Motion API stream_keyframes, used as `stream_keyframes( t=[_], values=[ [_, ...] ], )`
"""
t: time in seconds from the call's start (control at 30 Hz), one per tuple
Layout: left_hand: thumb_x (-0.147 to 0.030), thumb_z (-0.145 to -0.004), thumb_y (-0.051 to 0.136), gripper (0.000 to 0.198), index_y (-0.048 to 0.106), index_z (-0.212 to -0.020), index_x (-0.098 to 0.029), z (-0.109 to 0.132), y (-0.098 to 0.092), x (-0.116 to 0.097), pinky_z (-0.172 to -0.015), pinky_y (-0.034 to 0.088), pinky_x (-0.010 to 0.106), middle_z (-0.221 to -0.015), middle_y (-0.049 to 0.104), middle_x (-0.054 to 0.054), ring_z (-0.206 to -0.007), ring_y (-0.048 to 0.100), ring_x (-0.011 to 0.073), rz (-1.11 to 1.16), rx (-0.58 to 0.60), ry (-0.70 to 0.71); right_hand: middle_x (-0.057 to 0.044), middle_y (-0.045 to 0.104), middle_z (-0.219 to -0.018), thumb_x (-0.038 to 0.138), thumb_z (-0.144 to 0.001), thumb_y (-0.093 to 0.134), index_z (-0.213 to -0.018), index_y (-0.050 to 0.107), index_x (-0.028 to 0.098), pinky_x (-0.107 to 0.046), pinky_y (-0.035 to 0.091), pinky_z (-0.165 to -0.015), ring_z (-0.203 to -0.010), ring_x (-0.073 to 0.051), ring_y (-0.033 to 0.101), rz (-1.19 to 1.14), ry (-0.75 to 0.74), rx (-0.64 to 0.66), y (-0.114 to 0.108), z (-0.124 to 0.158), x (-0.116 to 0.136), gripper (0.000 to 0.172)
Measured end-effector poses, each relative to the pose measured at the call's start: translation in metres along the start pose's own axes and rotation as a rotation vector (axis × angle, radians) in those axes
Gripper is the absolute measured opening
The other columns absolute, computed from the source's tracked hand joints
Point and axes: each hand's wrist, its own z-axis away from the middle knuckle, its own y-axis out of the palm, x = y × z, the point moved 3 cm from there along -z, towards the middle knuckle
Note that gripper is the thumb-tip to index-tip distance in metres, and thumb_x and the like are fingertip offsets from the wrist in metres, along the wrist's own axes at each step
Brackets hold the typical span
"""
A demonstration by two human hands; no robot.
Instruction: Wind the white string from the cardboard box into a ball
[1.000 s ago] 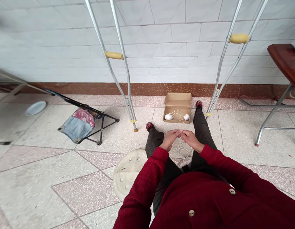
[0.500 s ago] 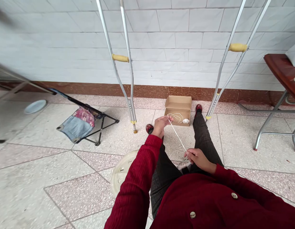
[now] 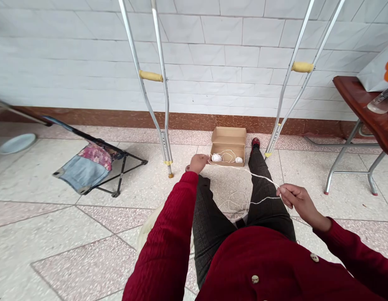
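White string (image 3: 244, 170) runs from the left hand (image 3: 198, 163), closed on it beside the open cardboard box (image 3: 228, 140), across to the right hand (image 3: 296, 200), whose partly open fingers pinch it. 2 string balls (image 3: 216, 157) lie in the box; a loose coil (image 3: 236, 202) lies between the legs.

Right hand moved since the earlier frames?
Yes: the right hand has moved to its right, away from the body's midline. It was left of the foot of the right-side crutch and is now past it.
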Motion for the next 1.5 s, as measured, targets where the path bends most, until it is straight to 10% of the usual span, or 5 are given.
stream_keyframes(
  t=[0.33,0.47,1.07,1.27,1.5],
  values=[
    [-0.023,-0.083,0.058,0.035,0.065,-0.117,-0.027,0.088,0.046,-0.067,-0.107,0.032,0.034,-0.129,0.061,0.003,-0.123,0.05,0.023,-0.069,0.426,0.551,0.005,0.041,-0.051,0.047,-0.09,0.049,-0.079,0.064,0.019,-0.023,0.027,-0.045,-0.046,-0.01,0.036,0.112,-0.203,0.092,0.056,-0.089,0.02,0.034],
    [-0.025,-0.09,0.052,0.021,0.072,-0.096,-0.025,0.122,0.047,-0.088,-0.11,0.026,0.04,-0.117,0.066,0.004,-0.119,0.052,0.0244,-0.169,0.563,0.747,0.005,0.042,-0.053,0.046,-0.09,0.049,-0.079,0.064,0.019,-0.022,0.028,-0.047,-0.047,-0.01,0.038,0.132,-0.247,0.175,0.074,-0.094,0.019,0.033],
    [-0.033,-0.081,0.047,0.029,0.07,-0.077,-0.017,0.016,-0.101,0.029,-0.076,0.049,0.033,-0.08,0.074,0.009,-0.08,0.067,0.0258,-0.333,-0.133,0.068,0.007,0.031,-0.049,0.042,-0.088,0.057,-0.072,0.061,0.019,-0.026,0.015,-0.044,-0.042,-0.008,0.024,-0.141,-0.084,0.119,-0.036,-0.064,0.065,0.028],
    [-0.024,-0.067,0.07,0.035,0.071,-0.102,-0.024,0.04,-0.045,0.008,-0.084,0.047,0.033,-0.097,0.074,0.005,-0.092,0.067,0.0273,-0.337,0.042,0.164,0.006,0.031,-0.05,0.043,-0.087,0.058,-0.075,0.062,0.019,-0.026,0.014,-0.044,-0.043,-0.009,0.025,-0.17,-0.163,0.046,-0.029,-0.075,0.081,0.027],
    [-0.035,-0.085,0.062,0.043,0.059,-0.126,-0.025,0.111,0.035,-0.093,-0.103,0.036,0.036,-0.129,0.061,0.005,-0.12,0.054,0.0257,-0.066,0.393,0.747,0.007,0.038,-0.049,0.05,-0.085,0.056,-0.075,0.062,0.017,-0.022,0.021,-0.042,-0.043,-0.007,0.031,-0.085,-0.134,0.256,0.039,-0.095,0.065,0.035]
  ],
)
